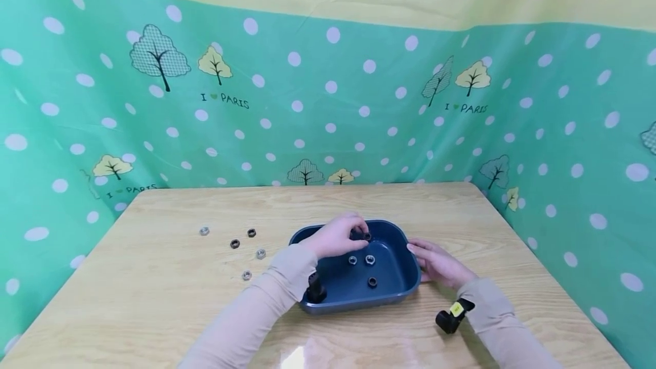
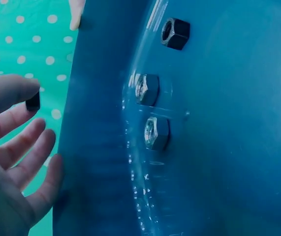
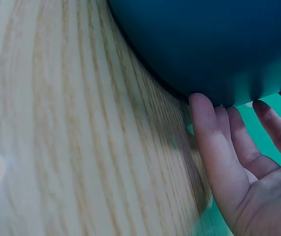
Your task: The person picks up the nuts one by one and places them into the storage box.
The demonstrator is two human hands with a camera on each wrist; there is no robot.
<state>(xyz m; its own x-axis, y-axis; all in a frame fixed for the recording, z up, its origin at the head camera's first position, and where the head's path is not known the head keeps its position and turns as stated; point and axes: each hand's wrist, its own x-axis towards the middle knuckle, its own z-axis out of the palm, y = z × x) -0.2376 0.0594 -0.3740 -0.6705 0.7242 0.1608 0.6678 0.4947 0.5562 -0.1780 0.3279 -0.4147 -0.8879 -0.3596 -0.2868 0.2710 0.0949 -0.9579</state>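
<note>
A dark blue tray [image 1: 359, 302] with rounded corners sits on the table. Over its far part, my left hand [image 1: 333, 236] pinches a black hex nut [image 2: 33, 102] between thumb and forefinger; the other fingers are spread loosely. Below, on the tray's floor, lie one dark nut [image 1: 372, 282] and two silver nuts, one larger [image 1: 370, 259] and one smaller [image 1: 352, 260]. At the tray's right end my right hand [image 1: 439, 263] touches the outer wall [image 3: 219, 73] with its fingertips, the fingers nearly straight and holding nothing else.
Left of the tray, several loose nuts lie scattered on the wooden table [image 1: 154, 295], dark ones [image 1: 234, 244] and silver ones [image 1: 261, 253]. A green dotted curtain [image 1: 328, 107] hangs behind the table and along its sides. Each wrist wears a small black camera [image 1: 451, 319].
</note>
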